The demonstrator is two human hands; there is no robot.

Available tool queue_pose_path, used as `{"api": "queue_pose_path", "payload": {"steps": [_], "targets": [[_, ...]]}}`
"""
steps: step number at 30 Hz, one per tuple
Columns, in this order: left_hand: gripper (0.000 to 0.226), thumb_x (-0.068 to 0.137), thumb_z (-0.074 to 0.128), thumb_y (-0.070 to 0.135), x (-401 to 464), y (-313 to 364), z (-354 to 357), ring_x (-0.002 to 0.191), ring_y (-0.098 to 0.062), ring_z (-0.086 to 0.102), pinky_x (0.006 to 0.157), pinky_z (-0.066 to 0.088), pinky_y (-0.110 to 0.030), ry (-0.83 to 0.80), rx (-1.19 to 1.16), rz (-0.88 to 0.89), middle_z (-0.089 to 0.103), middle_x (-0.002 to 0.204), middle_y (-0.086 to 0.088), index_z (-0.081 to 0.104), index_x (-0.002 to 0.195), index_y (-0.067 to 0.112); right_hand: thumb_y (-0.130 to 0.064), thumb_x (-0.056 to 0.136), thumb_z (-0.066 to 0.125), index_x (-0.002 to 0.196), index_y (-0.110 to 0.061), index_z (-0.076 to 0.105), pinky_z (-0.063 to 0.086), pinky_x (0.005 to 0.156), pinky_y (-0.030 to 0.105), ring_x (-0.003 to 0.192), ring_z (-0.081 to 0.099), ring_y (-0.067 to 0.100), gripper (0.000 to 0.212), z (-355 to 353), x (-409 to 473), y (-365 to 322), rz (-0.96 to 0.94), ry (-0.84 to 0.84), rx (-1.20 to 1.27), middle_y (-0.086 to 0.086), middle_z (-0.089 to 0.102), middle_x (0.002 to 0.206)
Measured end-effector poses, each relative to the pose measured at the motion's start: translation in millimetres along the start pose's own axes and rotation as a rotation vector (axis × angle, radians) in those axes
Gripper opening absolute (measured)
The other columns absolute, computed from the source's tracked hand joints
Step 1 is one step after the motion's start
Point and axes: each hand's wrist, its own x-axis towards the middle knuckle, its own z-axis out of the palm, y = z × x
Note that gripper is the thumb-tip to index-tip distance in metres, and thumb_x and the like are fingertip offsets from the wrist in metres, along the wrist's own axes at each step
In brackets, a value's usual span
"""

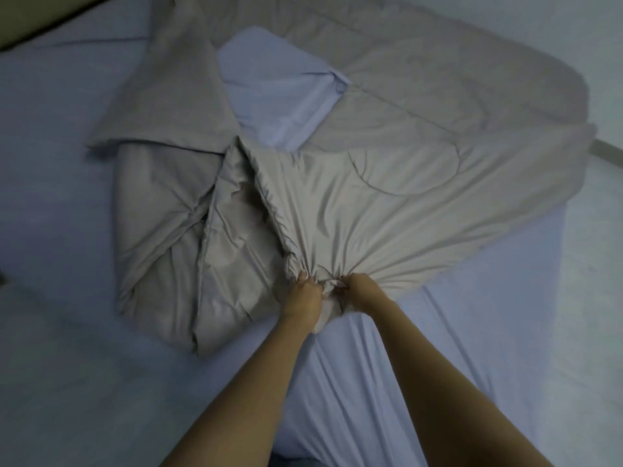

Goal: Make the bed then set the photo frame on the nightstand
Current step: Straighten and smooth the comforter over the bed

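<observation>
— two hands meet on the grey comforter (387, 183): our left hand (305, 294) and right hand (359, 289) are both clenched on one gathered bunch of its near edge.
— we can't see the fingertips; they sink into the folds. where does it lie?
— crumpled across the pale blue sheet (455, 348), its left part folded over itself, a pillow (279, 92) half buried under it.
— any label or writing?
— we read none. the frames are dim and blurred, and we make out no photo frame or nightstand.
</observation>
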Motion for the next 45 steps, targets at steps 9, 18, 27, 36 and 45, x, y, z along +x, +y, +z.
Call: {"api": "queue_pose_path", "payload": {"steps": [9,18,27,36,45], "targets": [[0.042,0.103,0.030,0.014,-128,87,2,0.143,-0.027,0.031,0.115,0.027,-0.032,0.023,-0.106,-0.032,0.047,0.144,-0.016,0.047,0.142,0.010,-0.030,0.099,0.046,0.120,-0.002,0.062,0.042,0.094,0.032,0.118,0.057,0.033,0.039,16,-139,48,0.013,0.031,-0.007,0.021,0.062,0.125],[0.037,0.102,0.034,0.012,-237,168,61,0.125,-0.032,0.048,0.104,0.040,-0.035,0.039,-0.140,-0.082,0.053,0.129,-0.019,0.056,0.131,0.009,-0.033,0.095,0.051,0.110,-0.001,0.066,0.042,0.082,0.029,0.111,0.061,0.033,0.039,61,-255,115,-0.052,-0.011,-0.089,0.020,0.066,0.117],[0.035,0.102,0.039,0.026,-282,268,149,0.116,-0.032,0.056,0.098,0.047,-0.033,0.014,-0.251,-0.247,0.048,0.128,-0.016,0.059,0.127,0.012,-0.032,0.099,0.045,0.111,0.001,0.066,0.041,0.082,0.028,0.111,0.060,0.031,0.040,95,-310,228,-0.212,-0.103,-0.091,0.021,0.065,0.119],[0.040,0.101,0.039,0.038,-343,403,242,0.118,-0.028,0.056,0.096,0.049,-0.036,-0.048,-0.265,-0.375,0.054,0.126,-0.013,0.059,0.130,0.019,-0.029,0.098,0.045,0.115,-0.001,0.065,0.044,0.094,0.032,0.115,0.059,0.033,0.039,129,-382,362,-0.353,-0.198,-0.242,0.022,0.064,0.122],[0.040,0.100,0.042,0.039,-372,505,323,0.116,-0.031,0.059,0.096,0.047,-0.036,-0.092,-0.287,-0.414,0.054,0.127,-0.015,0.060,0.131,0.021,-0.032,0.095,0.049,0.112,-0.002,0.065,0.048,0.093,0.035,0.114,0.059,0.033,0.039,154,-437,465,-0.366,-0.263,-0.401,0.021,0.064,0.119]]}}
